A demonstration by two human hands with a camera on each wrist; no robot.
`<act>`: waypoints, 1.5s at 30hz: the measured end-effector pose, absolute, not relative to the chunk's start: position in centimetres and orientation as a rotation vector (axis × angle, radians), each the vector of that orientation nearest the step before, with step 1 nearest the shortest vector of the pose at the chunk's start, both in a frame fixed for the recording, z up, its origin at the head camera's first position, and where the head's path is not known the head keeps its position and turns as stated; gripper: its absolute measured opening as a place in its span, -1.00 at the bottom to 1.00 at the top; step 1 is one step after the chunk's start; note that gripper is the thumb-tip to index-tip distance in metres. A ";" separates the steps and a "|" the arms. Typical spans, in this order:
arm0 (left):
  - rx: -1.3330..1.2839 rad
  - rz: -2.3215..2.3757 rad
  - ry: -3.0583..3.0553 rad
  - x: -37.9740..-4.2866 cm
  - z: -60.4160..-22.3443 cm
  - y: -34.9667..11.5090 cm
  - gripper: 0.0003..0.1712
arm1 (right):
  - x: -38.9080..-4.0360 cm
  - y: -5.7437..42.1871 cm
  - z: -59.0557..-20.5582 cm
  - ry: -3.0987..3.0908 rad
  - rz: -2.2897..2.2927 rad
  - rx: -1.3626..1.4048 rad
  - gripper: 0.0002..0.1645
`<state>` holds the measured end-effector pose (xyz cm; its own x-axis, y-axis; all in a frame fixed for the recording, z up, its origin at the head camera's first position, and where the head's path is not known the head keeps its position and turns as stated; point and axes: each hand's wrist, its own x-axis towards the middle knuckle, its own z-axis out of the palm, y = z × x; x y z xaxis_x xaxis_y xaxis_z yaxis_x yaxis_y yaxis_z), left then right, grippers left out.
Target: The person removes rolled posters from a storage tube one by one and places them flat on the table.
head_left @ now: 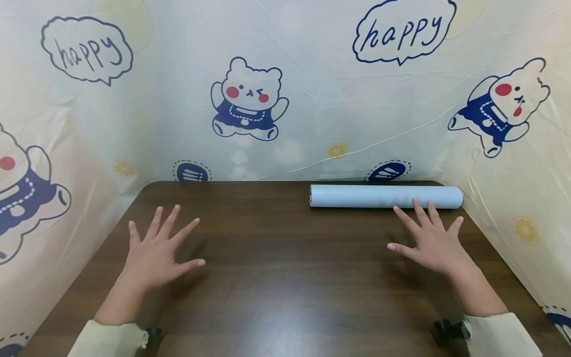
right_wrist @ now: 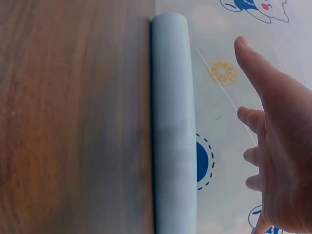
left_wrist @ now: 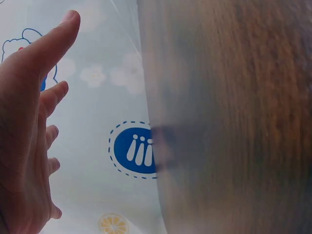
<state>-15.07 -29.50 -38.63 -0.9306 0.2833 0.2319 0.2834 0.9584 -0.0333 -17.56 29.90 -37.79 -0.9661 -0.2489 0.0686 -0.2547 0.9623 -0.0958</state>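
1. Nearest the camera, two cream fabric sleeves [head_left: 107,339] enter at the lower left and lower right.
2. Neither hand holds anything. The bare left hand [head_left: 156,253] is spread wide, back upward, above bare tabletop, well apart from any object.
3. The bare right hand [head_left: 432,243] is spread just as wide. From the head its fingertips overlap the roll's near side; the right wrist view suggests they hover above it, apart.
4. That long, smooth, pale blue cylindrical roll [head_left: 357,196] lies sideways along the far edge, right of centre. Being round, it could roll if nudged; a grip near each end, thumbs on the near side, fingers over the far side, should steady it best. Gentle, even pressure seems wise.
5. Beneath is a dark brown wood-grain table [head_left: 267,258].
6. Beyond hangs a pale sheet [head_left: 312,114] printed with white bears, close behind the roll, leaving fingers little room.
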 end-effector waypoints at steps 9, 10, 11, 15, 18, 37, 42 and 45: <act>-0.435 -0.021 -2.860 -15.6 -38.7 -28.9 0.12 | -18.1 30.1 -37.6 -3.041 0.197 0.381 0.18; -0.434 -0.022 -2.862 -15.6 -38.6 -28.9 0.13 | -18.2 30.1 -37.5 -3.037 0.203 0.383 0.19; -0.435 -0.024 -2.864 -15.7 -38.6 -28.8 0.13 | -18.3 30.1 -37.5 -3.035 0.210 0.385 0.19; -0.444 -0.033 -2.867 -16.0 -38.6 -28.4 0.13 | -18.6 30.3 -37.6 -3.024 0.230 0.399 0.21; -0.452 -0.042 -2.869 -16.3 -38.6 -28.2 0.13 | -18.9 30.4 -37.6 -2.996 0.239 0.422 0.22; -0.491 -0.293 -2.891 -18.3 -39.4 -26.1 0.15 | -22.1 30.1 -37.6 -2.816 0.334 0.568 0.18; -0.512 -0.343 -2.871 -18.9 -39.2 -25.8 0.15 | -22.9 30.0 -37.6 -2.726 0.352 0.640 0.09; -0.520 -0.374 -2.869 -19.3 -39.2 -25.5 0.16 | -23.4 29.9 -37.4 -2.696 0.374 0.682 0.07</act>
